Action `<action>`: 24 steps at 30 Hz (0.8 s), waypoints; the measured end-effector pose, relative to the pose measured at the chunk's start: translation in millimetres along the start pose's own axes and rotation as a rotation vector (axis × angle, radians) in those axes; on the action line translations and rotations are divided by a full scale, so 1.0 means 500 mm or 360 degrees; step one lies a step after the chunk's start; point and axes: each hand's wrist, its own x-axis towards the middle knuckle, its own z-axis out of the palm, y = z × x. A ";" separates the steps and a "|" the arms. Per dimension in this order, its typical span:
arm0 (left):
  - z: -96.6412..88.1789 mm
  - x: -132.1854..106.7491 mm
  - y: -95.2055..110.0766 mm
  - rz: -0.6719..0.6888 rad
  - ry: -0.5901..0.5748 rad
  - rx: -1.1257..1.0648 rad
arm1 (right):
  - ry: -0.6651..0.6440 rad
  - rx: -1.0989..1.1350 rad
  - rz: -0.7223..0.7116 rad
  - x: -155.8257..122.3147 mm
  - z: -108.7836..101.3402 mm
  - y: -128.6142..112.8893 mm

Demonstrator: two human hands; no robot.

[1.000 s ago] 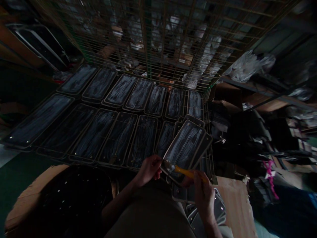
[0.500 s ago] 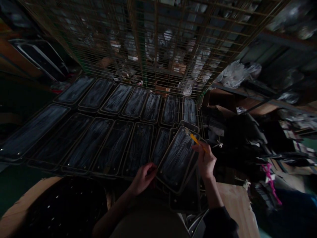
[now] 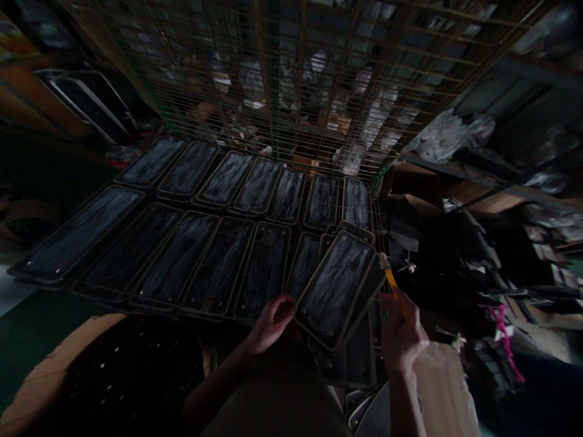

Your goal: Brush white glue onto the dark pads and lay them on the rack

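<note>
My right hand grips a small brush with a yellow-orange handle, its tip up and just right of the nearest panel. That dark rectangular panel has rounded corners, a pale rim and whitish streaks across its face. It lies tilted on top of other dark panels. At its lower left edge my left hand has its fingers closed on the rim, the fingertips partly hidden. Two rows of similar streaked panels spread out to the left and beyond.
A wire mesh cage wall rises behind the panels. At lower left stands a dark round container with white specks. Cardboard lies at lower right. Shelving with plastic bags and dark piled goods fill the right side.
The brush in my right hand has come off the panel's upper part and moved right, past its edge. My left hand stays at the panel's lower left edge. The view has shifted slightly.
</note>
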 end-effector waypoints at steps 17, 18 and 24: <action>-0.012 -0.006 0.016 -0.0251 -0.0106 -0.0224 | -0.0646 0.0082 0.0146 -0.072 -0.089 -0.137; -0.014 -0.005 0.015 -0.0257 -0.0127 -0.0252 | -0.0564 0.0064 0.0211 -0.068 -0.098 -0.148; -0.024 -0.012 0.029 -0.0313 -0.0295 -0.0414 | 0.0132 0.0408 0.0530 -0.053 -0.050 -0.155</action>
